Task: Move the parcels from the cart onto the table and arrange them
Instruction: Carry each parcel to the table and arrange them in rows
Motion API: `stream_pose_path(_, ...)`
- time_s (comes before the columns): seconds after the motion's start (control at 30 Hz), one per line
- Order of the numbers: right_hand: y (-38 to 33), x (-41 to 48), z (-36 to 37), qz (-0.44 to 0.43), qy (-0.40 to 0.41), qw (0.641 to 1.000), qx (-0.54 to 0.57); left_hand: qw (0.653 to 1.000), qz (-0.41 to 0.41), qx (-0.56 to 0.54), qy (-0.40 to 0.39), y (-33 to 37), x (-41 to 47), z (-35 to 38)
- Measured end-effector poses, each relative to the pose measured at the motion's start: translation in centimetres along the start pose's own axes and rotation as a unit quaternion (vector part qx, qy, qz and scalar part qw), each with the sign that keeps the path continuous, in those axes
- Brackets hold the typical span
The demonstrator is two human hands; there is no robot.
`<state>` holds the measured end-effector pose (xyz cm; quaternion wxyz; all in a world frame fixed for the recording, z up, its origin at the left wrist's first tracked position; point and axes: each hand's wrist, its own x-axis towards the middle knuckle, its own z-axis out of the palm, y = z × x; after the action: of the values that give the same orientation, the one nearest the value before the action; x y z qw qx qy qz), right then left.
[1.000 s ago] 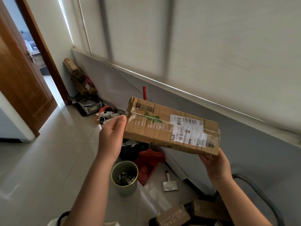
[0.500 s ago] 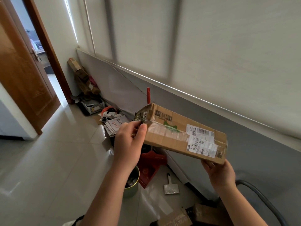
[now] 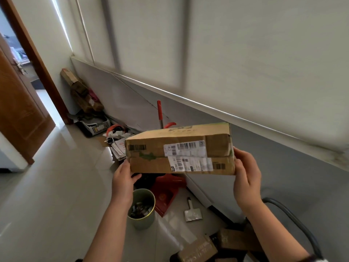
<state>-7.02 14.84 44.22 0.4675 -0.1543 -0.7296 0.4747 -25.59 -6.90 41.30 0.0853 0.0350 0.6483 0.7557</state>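
Head view: You held one cardboard parcel (image 3: 179, 150) in the air with both hands, above the tiled floor (image 3: 47, 195) and in front of the grey wall panel (image 3: 283, 176). Its long axis lay roughly level, with the taped face and the white shipping labels turned toward you. Your left hand (image 3: 123, 178) gripped the lower left corner: the thumb curled under the bottom edge, and the other fingers went behind the box, out of sight. Your right hand (image 3: 247, 178) gripped the right end: the thumb pressed on the front edge, and the remaining fingers wrapped behind the box. Both sets of fingers were thus closed on the parcel. Below the parcel, on the floor, stood a green bin (image 3: 146, 223) holding scraps, just beside a red dustpan (image 3: 166, 191). A metal scraper (image 3: 192, 212) lay flat near the dustpan, to its right. A red-handled pole (image 3: 159, 112) stood upright behind the parcel, by the wall. At the bottom edge of the frame lay further parcels (image 3: 198, 250), brown and taped, near a grey curved tube (image 3: 294, 220). To the far left, a wooden door (image 3: 18, 114) stood open, and a stack of cardboard (image 3: 81, 91) leaned in the corner beyond it
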Motion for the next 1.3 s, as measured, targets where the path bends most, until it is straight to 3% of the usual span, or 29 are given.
stream_pose_path(0.2, -1.0, 0.3, -2.2, 0.026, -0.008, 0.996, 0.086, 0.997, 0.009, -0.073, -0.039, 2.9, -0.2, -0.7)
stream_pose_path(0.47, -1.8, 1.7, -5.0, 0.115, -0.041, 0.985, 0.121, 0.986, 0.087, 0.028, -0.138, 4.8, -1.3, -1.1)
stream_pose_path(0.9, -2.4, 0.5, -7.4, 0.173, -0.013, 0.959, 0.226, 0.978, 0.054, -0.028, -0.197, 4.6, -3.7, -0.1)
stream_pose_path(1.13, -0.8, -3.5, -10.4, 0.268, 0.011, 0.960, 0.080, 0.985, 0.040, 0.013, -0.168, 0.9, -5.6, 2.0)
stream_pose_path(1.3, -1.0, -7.1, -13.7, 0.274, 0.029, 0.961, -0.012, 0.981, 0.051, 0.071, -0.175, -2.4, -8.9, 3.7)
